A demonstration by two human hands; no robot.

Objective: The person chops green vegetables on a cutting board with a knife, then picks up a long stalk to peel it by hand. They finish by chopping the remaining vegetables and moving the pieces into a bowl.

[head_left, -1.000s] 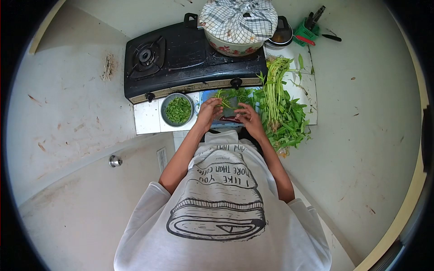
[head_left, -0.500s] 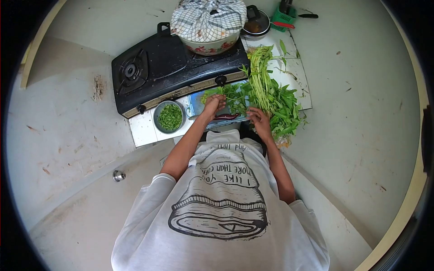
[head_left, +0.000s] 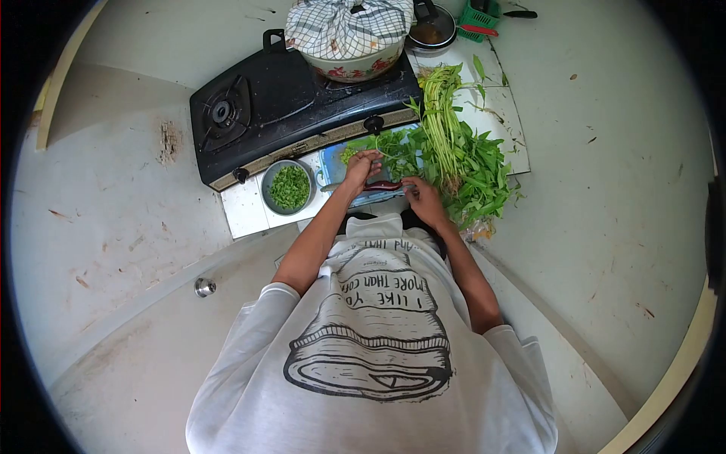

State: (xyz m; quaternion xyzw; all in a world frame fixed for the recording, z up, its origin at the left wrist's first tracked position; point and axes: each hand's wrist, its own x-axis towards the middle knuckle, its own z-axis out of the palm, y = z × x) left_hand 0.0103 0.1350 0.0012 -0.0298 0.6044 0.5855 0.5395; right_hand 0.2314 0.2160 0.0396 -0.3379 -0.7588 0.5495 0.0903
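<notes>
White worktop (head_left: 246, 208) carries our blue board (head_left: 330, 160); on it our left hand (head_left: 361, 166) closes its grip on a few greens (head_left: 387, 145); our right hand (head_left: 423, 200) touches the knife (head_left: 382, 185), grip unclear; we judge the stems want bunching level, fingertips curled back; bowl (head_left: 266, 178) and stove (head_left: 287, 106) stand beside.

I see a small home kitchen: a black two-burner gas stove (head_left: 280, 106) at the far side carries a cloth-covered pot (head_left: 348, 38). Nearer, a tiled counter (head_left: 246, 208) holds a bowl of chopped greens (head_left: 289, 187), with leafy stalks (head_left: 461, 159) to its right.
</notes>
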